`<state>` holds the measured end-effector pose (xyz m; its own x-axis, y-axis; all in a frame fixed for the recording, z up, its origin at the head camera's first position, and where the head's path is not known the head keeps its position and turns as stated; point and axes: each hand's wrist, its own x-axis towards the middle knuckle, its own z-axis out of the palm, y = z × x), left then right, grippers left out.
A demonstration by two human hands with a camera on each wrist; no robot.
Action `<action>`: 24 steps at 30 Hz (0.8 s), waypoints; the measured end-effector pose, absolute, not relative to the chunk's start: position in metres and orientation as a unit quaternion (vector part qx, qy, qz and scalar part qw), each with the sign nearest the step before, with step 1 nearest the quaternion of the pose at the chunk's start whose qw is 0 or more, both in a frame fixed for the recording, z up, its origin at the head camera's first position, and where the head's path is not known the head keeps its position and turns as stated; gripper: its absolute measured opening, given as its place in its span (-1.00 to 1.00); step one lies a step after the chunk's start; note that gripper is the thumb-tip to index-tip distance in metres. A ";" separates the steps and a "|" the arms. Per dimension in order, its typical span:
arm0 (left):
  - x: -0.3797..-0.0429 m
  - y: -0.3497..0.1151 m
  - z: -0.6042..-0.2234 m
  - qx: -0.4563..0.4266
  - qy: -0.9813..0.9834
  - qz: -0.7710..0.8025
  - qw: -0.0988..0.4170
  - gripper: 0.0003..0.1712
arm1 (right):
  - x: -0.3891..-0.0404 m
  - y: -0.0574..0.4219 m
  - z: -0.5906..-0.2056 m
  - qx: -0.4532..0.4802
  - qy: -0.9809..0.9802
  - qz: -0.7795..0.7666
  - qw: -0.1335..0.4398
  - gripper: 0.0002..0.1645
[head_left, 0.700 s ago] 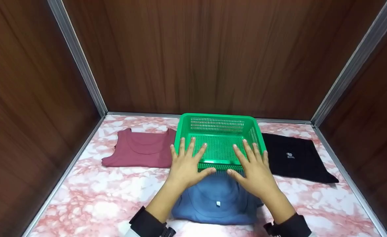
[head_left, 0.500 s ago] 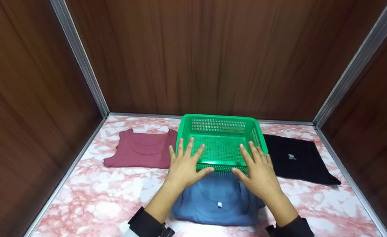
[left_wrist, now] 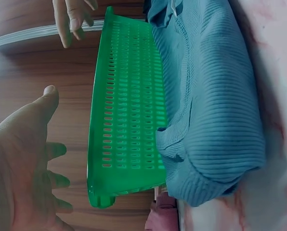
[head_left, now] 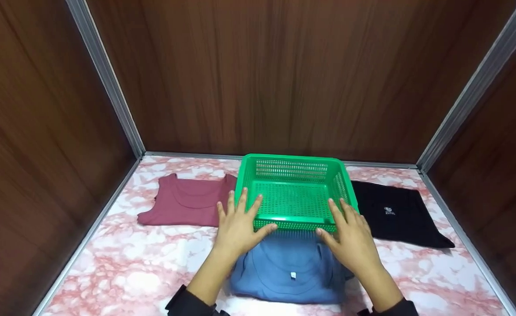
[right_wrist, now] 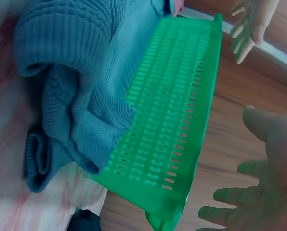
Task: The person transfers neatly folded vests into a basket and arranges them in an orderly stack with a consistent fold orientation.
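Note:
Fingers spread, my left hand (head_left: pixel 236 230) hovers over the near left corner of a green plastic basket (head_left: pixel 295 156). At the basket's near right corner my right hand (head_left: pixel 355 239) is held the same way, also open-fingered. Both wrist views show a gap between the palms and the basket's rim. Just in front of the basket lies a folded blue ribbed top (head_left: pixel 284 281) with a small white tag at its neckline. In the left wrist view the blue top (left_wrist: pixel 225 106) is a thick rolled fold close against the basket's perforated wall (left_wrist: pixel 134 96).
A folded maroon tank top (head_left: pixel 192 202) lies left of the basket. On the right is a folded black garment (head_left: pixel 394 215) with a small white print. Dark wood-look panels (head_left: pixel 258 79) enclose the back and sides of the pink-and-white marbled table (head_left: pixel 135 272).
My hands have moved apart and slightly back toward me, left hand to the left and right hand to the right. Basket and garments stay in place.

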<state>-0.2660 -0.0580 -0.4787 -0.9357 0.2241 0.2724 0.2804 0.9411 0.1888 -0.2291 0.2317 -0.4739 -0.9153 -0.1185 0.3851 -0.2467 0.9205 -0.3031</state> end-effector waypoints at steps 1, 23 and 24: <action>-0.265 -0.059 -0.479 -0.126 -0.977 -0.117 0.124 0.08 | -0.228 0.233 -0.474 0.092 -0.962 0.177 0.184 0.03; -0.247 -0.083 -0.496 -0.041 -0.968 -0.216 0.121 0.09 | -0.211 0.254 -0.490 0.011 -0.950 0.226 0.215 -0.04; -0.246 -0.084 -0.498 -0.038 -0.967 -0.219 0.121 0.09 | -0.210 0.254 -0.491 0.007 -0.950 0.226 0.214 -0.04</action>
<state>-0.2455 -0.0837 -0.4977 -0.9678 0.0202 0.2508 0.1264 0.9010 0.4150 -0.2102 0.2542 -0.4912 -0.9080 0.0833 0.4107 -0.1101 0.8982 -0.4256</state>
